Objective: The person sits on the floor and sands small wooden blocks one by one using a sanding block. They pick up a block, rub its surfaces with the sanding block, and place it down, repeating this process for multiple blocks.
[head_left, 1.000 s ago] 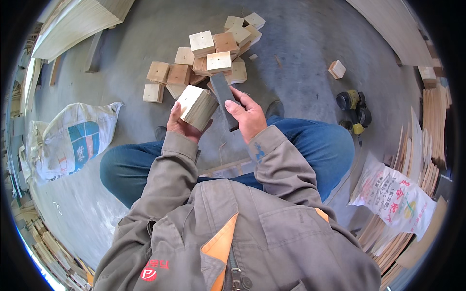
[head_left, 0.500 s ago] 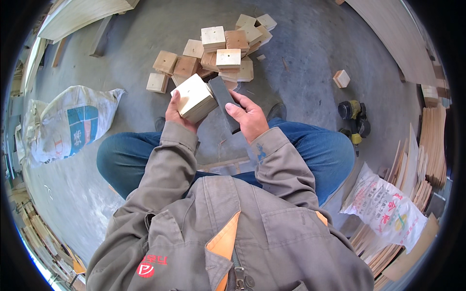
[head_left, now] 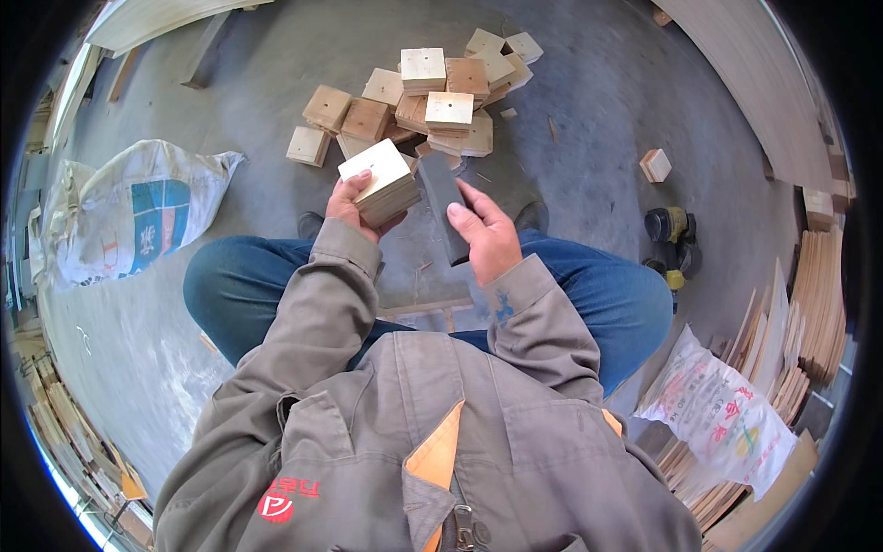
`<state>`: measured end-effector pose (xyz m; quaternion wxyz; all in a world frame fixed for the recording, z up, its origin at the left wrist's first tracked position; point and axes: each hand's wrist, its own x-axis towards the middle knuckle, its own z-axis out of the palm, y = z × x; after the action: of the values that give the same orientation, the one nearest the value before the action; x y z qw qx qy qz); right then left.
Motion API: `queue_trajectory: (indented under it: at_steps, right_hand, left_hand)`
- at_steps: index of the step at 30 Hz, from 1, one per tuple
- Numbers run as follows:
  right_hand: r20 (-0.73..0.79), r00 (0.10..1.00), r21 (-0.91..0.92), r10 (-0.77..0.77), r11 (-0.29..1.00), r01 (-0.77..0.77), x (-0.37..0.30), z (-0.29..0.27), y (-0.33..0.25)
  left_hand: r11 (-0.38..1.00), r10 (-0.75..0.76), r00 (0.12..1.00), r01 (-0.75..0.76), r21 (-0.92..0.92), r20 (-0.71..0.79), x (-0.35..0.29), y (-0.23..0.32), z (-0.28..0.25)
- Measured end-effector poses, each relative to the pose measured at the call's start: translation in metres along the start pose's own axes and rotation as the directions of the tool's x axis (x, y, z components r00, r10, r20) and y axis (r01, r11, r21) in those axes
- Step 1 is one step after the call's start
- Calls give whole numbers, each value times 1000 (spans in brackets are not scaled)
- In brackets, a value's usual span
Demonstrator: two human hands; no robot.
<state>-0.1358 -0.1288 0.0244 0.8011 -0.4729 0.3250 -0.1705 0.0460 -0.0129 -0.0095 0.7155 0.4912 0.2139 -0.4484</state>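
Observation:
My left hand [head_left: 354, 204] grips a squarish block of pale layered wood [head_left: 390, 191], its thumb lying on the light top face and its fingers underneath. Just to the right, my right hand [head_left: 489, 241] is closed around a flat, dark grey sanding block [head_left: 441, 212], thumb on the near face. The sanding block stands on edge, a narrow gap from the wooden block's right side. Beyond both hands, a loose heap of similar wooden blocks [head_left: 449, 109] lies on the floor, several with a small hole in the top.
One wooden block [head_left: 655, 166] sits apart at the right, near a yellow-and-black power tool [head_left: 676, 235]. White woven sacks lie at the left [head_left: 101, 216] and lower right [head_left: 717, 405]. Wood strips [head_left: 821, 304] are stacked along the right edge. My bent knees flank the hands.
The sanding block has come slightly away from the wooden block's side. The wooden block has turned to a less tilted angle, and my left thumb now rests on its top. The view has shifted a little.

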Motion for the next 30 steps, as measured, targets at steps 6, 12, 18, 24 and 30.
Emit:
queue_trajectory:
  at_steps: [6,12,18,24,30]
  right_hand:
    - [-87,994,-99,-62,994,54,19,-5,19]
    - [-226,974,-98,-19,995,-3,37,-26,34]
    - [-47,984,-230,-171,960,156,7,-2,16]
    - [-140,973,-305,-184,943,134,36,-16,43]
    - [-309,948,-84,-81,995,58,36,-29,37]
  left_hand:
    - [995,-16,998,10,95,67,-26,-10,19]
    - [991,-116,982,104,86,150,-25,-10,17]
    - [990,-127,992,125,59,23,-7,-9,4]
    - [979,-156,985,145,145,70,-30,-17,15]
    - [984,-179,975,175,45,128,-32,-13,25]
